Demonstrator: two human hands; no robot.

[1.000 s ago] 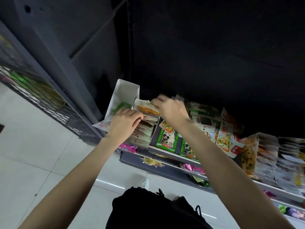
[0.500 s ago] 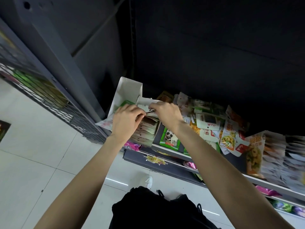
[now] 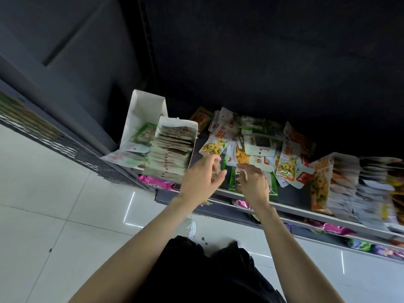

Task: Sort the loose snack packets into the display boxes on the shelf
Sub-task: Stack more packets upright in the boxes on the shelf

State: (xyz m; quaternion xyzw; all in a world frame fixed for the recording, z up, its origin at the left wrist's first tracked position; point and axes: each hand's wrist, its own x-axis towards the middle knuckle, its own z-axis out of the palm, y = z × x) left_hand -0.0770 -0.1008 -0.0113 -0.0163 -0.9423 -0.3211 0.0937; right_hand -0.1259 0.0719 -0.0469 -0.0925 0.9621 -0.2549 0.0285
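Far left, the display box (image 3: 172, 149) stands packed upright. Left hand (image 3: 202, 181) hovers, grip loosely curled, empty. Right hand (image 3: 254, 182) likewise apart, holding nothing, above the loose packets (image 3: 258, 147) heaped mid-shelf. Risk: a careless reach slides the overhanging heap off the shelf (image 3: 306, 213) edge.

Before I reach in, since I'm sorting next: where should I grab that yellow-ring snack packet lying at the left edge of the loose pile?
Pinch its near bottom edge, coming from the aisle: the yellow-ring packet lies tilted atop the pile, that edge free above the left hand.
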